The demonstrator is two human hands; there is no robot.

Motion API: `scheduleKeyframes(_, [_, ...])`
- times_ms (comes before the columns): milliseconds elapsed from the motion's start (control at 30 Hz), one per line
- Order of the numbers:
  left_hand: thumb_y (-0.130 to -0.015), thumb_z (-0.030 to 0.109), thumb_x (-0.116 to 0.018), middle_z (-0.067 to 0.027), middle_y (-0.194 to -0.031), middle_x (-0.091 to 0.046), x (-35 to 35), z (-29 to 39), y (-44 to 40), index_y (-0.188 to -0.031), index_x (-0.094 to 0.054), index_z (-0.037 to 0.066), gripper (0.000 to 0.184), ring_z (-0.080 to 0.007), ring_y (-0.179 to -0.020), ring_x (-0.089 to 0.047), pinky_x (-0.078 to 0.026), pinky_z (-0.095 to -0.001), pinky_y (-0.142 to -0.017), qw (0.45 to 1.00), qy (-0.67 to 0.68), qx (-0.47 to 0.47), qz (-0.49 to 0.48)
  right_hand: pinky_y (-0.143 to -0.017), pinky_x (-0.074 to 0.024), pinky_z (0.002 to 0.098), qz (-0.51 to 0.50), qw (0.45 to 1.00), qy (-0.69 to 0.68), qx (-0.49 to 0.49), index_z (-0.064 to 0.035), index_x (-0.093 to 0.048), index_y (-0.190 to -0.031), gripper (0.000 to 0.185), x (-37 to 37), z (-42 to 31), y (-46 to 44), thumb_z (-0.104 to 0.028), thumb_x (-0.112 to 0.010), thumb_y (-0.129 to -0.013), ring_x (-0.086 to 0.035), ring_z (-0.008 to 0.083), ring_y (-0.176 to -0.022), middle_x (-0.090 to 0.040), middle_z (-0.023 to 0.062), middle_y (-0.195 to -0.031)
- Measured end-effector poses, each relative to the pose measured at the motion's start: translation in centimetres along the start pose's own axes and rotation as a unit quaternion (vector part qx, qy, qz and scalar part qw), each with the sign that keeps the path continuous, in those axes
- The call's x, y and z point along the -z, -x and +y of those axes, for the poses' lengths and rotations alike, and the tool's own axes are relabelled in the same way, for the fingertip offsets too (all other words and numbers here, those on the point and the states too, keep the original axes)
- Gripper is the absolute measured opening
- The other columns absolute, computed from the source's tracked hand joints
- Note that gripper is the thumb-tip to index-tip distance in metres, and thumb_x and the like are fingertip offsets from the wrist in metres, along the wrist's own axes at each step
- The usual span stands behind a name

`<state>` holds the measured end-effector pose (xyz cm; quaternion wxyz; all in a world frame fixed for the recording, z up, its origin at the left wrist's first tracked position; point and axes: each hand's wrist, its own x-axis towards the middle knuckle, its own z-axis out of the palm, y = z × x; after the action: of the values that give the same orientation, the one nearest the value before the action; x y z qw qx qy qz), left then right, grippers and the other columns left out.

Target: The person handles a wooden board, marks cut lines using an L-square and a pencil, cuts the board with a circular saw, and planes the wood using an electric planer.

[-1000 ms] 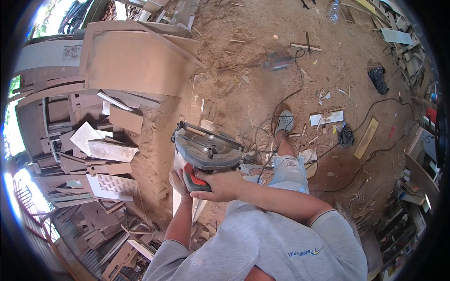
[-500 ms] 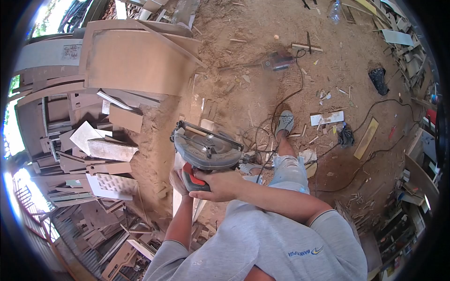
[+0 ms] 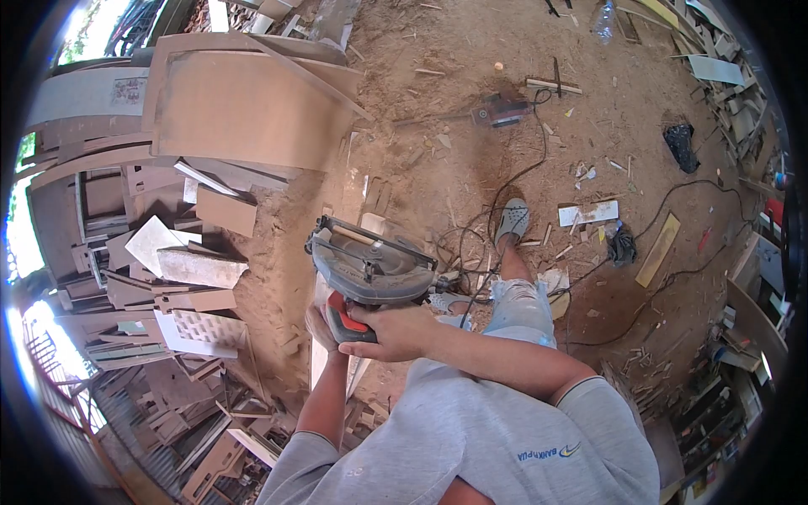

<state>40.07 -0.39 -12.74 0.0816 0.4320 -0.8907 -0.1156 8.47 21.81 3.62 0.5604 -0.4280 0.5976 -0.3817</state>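
Observation:
A grey circular saw [image 3: 369, 268] with a black-and-red rear handle lies on a pale wooden board [image 3: 317, 362]. My right hand [image 3: 394, 331] is closed around the saw's handle. Just left of the handle, my left hand [image 3: 318, 326] grips the board, its fingers partly hidden by the saw and the other hand. Much of the board is covered by the saw and my arms, and the blade's contact with the wood does not show.
Black cables [image 3: 539, 164] trail over the sandy ground near my feet. A chainsaw-like power tool [image 3: 502, 110] lies ahead. Stacked offcuts [image 3: 202, 268] and large panels [image 3: 252, 109] fill the left side. A black plastic bag [image 3: 680, 147] lies at the right, among wood scraps.
Almost nothing differs. Both hands and the saw keep their places, and the view has shifted very slightly.

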Motion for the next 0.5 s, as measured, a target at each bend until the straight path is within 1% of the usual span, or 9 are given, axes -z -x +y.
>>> scheduleKeyframes(33, [-0.097,0.038,-0.071,-0.0201,-0.099,-0.063,0.06,0.07,-0.04,-0.11,-0.059,0.004,0.039,-0.0443,-0.098,-0.061,-0.045,-0.0547,-0.087,1.0,-0.002,-0.002,0.0,-0.102,-0.0593,0.05,0.0,1.0,-0.003,0.0,-0.0089,-0.049,-0.164,0.108,-0.07,0.06,-0.11,-0.092,-0.042,-0.096,-0.073,0.0448,-0.121,-0.074,0.028,-0.132])
scheduleKeyframes(233, [-0.094,0.036,-0.076,-0.0191,-0.098,-0.064,0.27,0.75,-0.22,-0.11,-0.059,0.005,0.038,-0.0434,-0.098,-0.061,-0.046,-0.0542,-0.087,1.0,-0.006,-0.023,0.005,-0.103,-0.0589,0.0498,-0.014,1.0,-0.008,-0.005,-0.0098,-0.048,-0.165,0.107,0.55,-0.38,-0.21,-0.092,-0.042,-0.096,-0.072,0.0448,-0.122,-0.073,0.028,-0.132])
scheduleKeyframes(333, [-0.092,0.034,-0.078,-0.0186,-0.098,-0.064,0.4,0.97,-0.32,-0.109,-0.059,0.006,0.038,-0.043,-0.098,-0.061,-0.046,-0.054,-0.086,1.0,-0.006,-0.029,0.009,-0.105,-0.056,0.0516,-0.004,1.0,0.002,0.01,-0.0036,-0.046,-0.163,0.103,0.22,-0.21,-0.41,-0.085,-0.041,-0.1,-0.071,0.0456,-0.122,-0.073,0.0293,-0.13])
scheduleKeyframes(433, [-0.092,0.036,-0.078,-0.0182,-0.099,-0.064,0.38,0.84,-0.37,-0.11,-0.059,0.006,0.04,-0.0427,-0.099,-0.062,-0.046,-0.0533,-0.088,0.999,0.01,-0.042,0.015,-0.106,-0.0559,0.0506,-0.004,1.0,-0.006,0.012,-0.0025,-0.046,-0.164,0.104,0.32,-0.26,-0.56,-0.085,-0.042,-0.1,-0.071,0.0451,-0.123,-0.073,0.03,-0.13])
scheduleKeyframes(500, [-0.092,0.038,-0.078,-0.0175,-0.1,-0.064,0.22,0.79,-0.33,-0.11,-0.06,0.006,0.041,-0.0422,-0.1,-0.062,-0.046,-0.0532,-0.088,0.999,0.014,-0.032,0.012,-0.105,-0.0566,0.0506,-0.001,1.0,0.0,0.011,-0.0031,-0.046,-0.164,0.104,0.14,-0.16,-0.74,-0.085,-0.042,-0.1,-0.071,0.0452,-0.122,-0.074,0.03,-0.129])
